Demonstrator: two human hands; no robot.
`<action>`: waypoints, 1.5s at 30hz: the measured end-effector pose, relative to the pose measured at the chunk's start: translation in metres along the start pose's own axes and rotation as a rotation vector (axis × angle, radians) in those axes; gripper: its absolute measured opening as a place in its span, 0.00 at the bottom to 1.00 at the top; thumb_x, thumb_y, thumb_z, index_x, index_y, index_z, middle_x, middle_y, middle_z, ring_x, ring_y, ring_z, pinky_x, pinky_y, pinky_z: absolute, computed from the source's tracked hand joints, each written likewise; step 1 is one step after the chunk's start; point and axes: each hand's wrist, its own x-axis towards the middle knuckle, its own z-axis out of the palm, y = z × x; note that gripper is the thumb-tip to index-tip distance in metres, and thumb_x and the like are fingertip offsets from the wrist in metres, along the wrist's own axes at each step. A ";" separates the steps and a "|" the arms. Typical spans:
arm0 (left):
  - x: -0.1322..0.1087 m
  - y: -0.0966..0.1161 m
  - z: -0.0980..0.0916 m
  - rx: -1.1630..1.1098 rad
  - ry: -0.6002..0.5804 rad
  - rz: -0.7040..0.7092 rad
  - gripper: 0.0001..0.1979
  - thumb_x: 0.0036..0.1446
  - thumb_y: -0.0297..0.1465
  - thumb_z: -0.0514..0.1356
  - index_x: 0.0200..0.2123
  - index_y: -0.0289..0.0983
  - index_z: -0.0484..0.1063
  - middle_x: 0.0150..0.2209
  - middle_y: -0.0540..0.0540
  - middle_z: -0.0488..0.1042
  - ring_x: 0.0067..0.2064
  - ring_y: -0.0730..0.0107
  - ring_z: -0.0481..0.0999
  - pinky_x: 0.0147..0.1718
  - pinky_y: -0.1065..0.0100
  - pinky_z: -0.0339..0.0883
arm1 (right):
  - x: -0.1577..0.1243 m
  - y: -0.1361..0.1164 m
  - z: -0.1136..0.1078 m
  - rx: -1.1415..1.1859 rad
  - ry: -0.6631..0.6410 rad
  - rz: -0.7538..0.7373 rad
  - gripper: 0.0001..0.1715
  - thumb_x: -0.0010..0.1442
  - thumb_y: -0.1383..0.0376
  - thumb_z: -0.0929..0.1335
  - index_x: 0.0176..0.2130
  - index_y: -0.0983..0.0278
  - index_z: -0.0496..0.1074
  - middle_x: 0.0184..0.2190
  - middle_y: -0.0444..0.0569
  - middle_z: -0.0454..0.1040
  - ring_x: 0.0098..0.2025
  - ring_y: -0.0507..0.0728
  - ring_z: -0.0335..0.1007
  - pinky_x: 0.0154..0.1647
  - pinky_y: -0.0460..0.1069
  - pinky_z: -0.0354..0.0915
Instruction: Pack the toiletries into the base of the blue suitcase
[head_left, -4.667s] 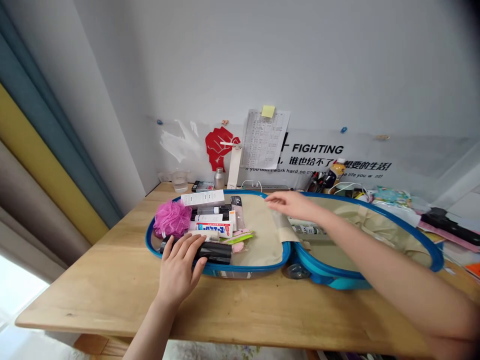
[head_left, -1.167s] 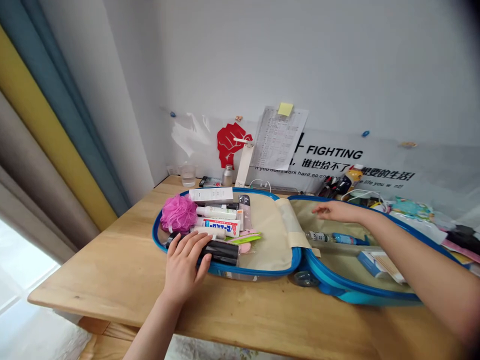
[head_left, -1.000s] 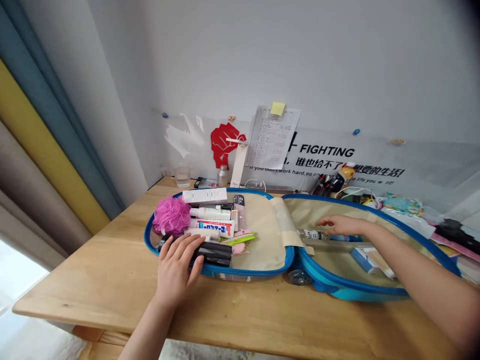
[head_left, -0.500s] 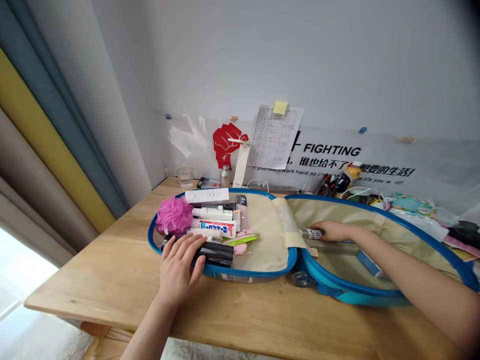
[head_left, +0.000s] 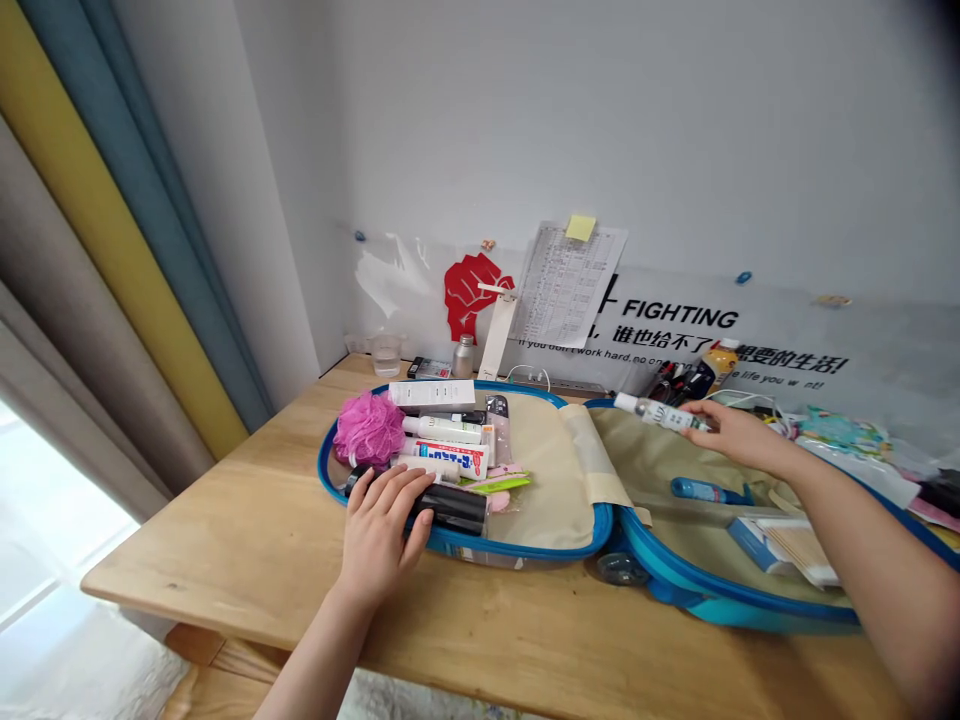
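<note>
My left hand (head_left: 379, 530) lies curled over a black cylindrical tube (head_left: 450, 508), inside the left half of an open blue-rimmed suitcase (head_left: 525, 545). Beside that tube are a pink bath puff (head_left: 368, 429), a white-and-red toothpaste tube (head_left: 450, 458) and a white box (head_left: 431, 394). My right hand (head_left: 731, 435) grips a slim white-labelled bottle (head_left: 660, 412), raised above the suitcase's right half. Below it on the beige lining lie a blue tube (head_left: 705, 490) and a boxed item (head_left: 784, 550).
The suitcase lies on a light wooden table (head_left: 225, 560) with a near edge and a wall behind. Along the far side stand a clear cup (head_left: 386, 355), a metal bottle (head_left: 464, 357) and pens. Bags and papers pile up at right.
My right hand has picked the slim bottle off the lining and lifted it up and away from the blue tube. My left hand stays on the black tube.
</note>
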 end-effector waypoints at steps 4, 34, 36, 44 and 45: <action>0.000 0.000 0.000 -0.006 0.006 0.005 0.16 0.64 0.34 0.49 0.50 0.40 0.71 0.49 0.45 0.77 0.53 0.59 0.72 0.58 0.56 0.50 | 0.001 -0.070 0.019 0.119 0.022 -0.127 0.24 0.58 0.56 0.62 0.52 0.61 0.67 0.48 0.53 0.75 0.45 0.59 0.73 0.44 0.50 0.67; 0.001 0.001 -0.001 -0.007 -0.004 0.002 0.16 0.65 0.34 0.49 0.50 0.40 0.71 0.49 0.44 0.77 0.53 0.58 0.71 0.58 0.55 0.51 | -0.019 -0.260 0.135 0.079 -0.099 -0.729 0.28 0.52 0.55 0.72 0.51 0.62 0.70 0.50 0.55 0.70 0.53 0.63 0.66 0.52 0.57 0.61; 0.001 0.002 -0.002 -0.003 -0.005 0.001 0.16 0.65 0.34 0.49 0.50 0.40 0.71 0.49 0.44 0.77 0.53 0.58 0.72 0.58 0.54 0.51 | -0.019 -0.259 0.125 0.093 -0.090 -0.727 0.29 0.52 0.54 0.72 0.51 0.62 0.70 0.50 0.55 0.71 0.53 0.63 0.66 0.53 0.57 0.61; 0.000 0.002 -0.001 0.002 0.001 0.013 0.16 0.65 0.33 0.48 0.50 0.40 0.71 0.49 0.44 0.77 0.53 0.58 0.72 0.57 0.55 0.51 | 0.019 -0.169 0.037 0.117 0.040 -0.423 0.18 0.61 0.55 0.63 0.45 0.59 0.74 0.45 0.49 0.75 0.44 0.55 0.71 0.47 0.50 0.65; 0.000 0.001 0.000 0.004 0.000 0.014 0.16 0.65 0.33 0.49 0.50 0.40 0.71 0.49 0.44 0.77 0.53 0.58 0.72 0.57 0.54 0.51 | 0.023 -0.145 0.029 0.085 0.013 -0.368 0.17 0.60 0.56 0.62 0.44 0.59 0.74 0.43 0.48 0.76 0.42 0.55 0.71 0.46 0.51 0.65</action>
